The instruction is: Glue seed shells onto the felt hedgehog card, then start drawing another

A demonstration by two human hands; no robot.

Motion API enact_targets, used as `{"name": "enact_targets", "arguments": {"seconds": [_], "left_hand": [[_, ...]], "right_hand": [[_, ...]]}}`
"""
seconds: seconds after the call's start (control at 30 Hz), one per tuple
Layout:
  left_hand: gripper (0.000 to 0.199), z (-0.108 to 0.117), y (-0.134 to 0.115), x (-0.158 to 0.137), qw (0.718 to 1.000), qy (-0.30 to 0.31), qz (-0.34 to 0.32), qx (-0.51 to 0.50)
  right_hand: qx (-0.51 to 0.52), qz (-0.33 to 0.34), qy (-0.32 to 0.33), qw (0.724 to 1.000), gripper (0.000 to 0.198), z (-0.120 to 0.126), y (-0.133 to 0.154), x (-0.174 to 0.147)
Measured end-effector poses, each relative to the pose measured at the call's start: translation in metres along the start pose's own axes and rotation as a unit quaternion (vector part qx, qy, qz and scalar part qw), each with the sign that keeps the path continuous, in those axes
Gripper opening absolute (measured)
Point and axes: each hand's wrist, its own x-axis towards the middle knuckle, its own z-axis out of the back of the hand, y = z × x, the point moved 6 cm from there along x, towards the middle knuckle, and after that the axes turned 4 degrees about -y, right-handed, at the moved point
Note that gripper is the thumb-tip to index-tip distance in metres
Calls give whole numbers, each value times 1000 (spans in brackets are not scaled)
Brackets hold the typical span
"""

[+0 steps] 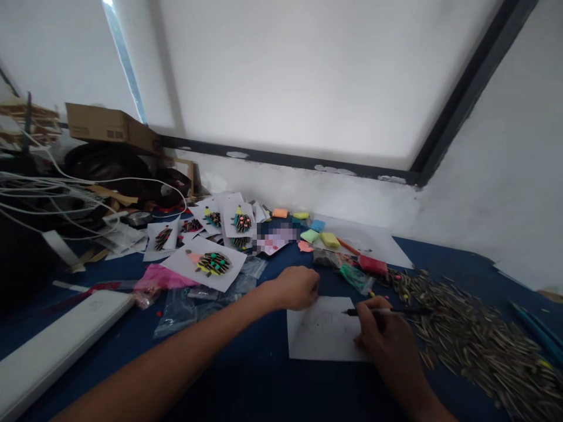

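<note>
My right hand is closed around a dark pen, its tip over a small white sheet of paper. Faint pencil-like lines show on that sheet. Curled at the sheet's top left edge, my left hand presses on the paper, with its fingertips partly hidden. Beyond my left forearm lies a white card bearing a hedgehog-like figure made of striped seeds and coloured clay. Further similar cards are piled behind it. To the right of my right hand spreads a heap of striped sunflower seeds.
Coloured clay packets and a phone-like device, partly blurred out, lie behind the paper. Plastic bags and a long white box are at left. Tangled white cables and a cardboard box stand at back left.
</note>
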Motion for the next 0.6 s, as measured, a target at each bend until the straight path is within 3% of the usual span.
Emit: {"name": "enact_targets", "arguments": {"seconds": [0.2,0.4,0.5,0.6], "left_hand": [[9,0,6,3,1000,-12,-5,-9],[20,7,-3,6,992,-97,-50,-66],[16,-4,-12,8,987,-66,-70,-130],[15,-17,-15,9,987,-75,-76,-121]], "right_hand": [[2,8,14,1000,36,-4,-4,-3],[-39,58,5,998,36,-7,-6,-2],[-49,76,7,996,36,-8,-6,-2],[-55,75,16,996,38,-9,-7,-2]]}}
